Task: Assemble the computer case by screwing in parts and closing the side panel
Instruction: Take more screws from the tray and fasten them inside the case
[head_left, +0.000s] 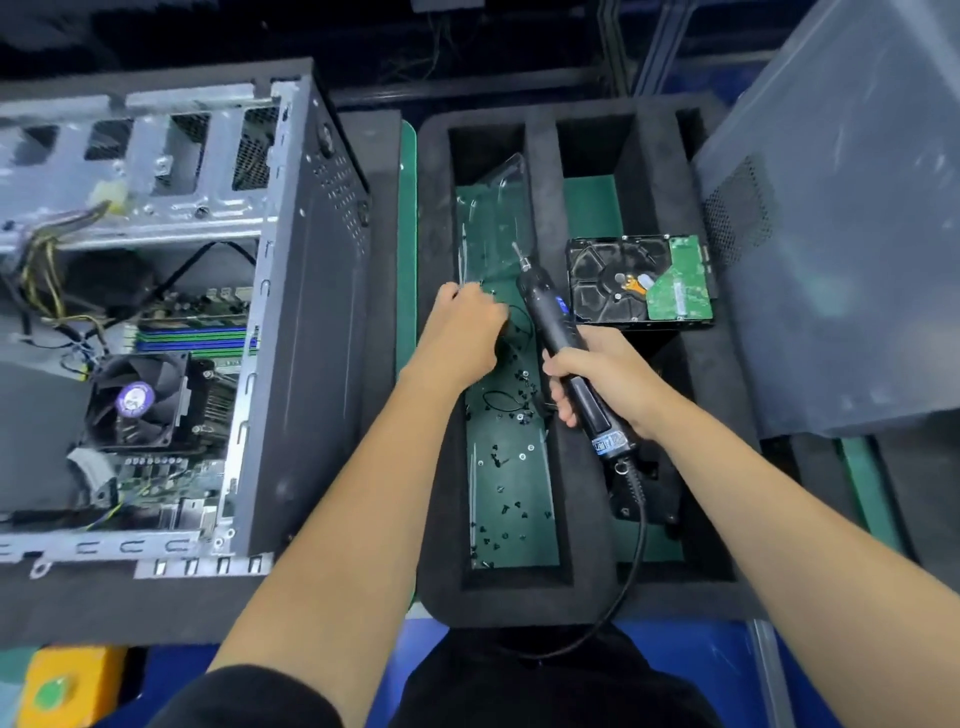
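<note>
Screws (506, 512), tiny, light and apt to slip, lie loose in the foam tray (587, 597) beside the open computer case (306, 312), where the left hand (462, 332) curls down to pinch one, though any catch is hidden, while the right hand (602, 374) grips the electric screwdriver (566, 348).

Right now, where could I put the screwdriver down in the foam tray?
The right compartment shows bare green floor behind the hard drive, bordered by foam walls. The left compartment is crowded: screws are scattered along it, a clear plastic piece lies at its far end, and the left hand is reaching in.
</note>
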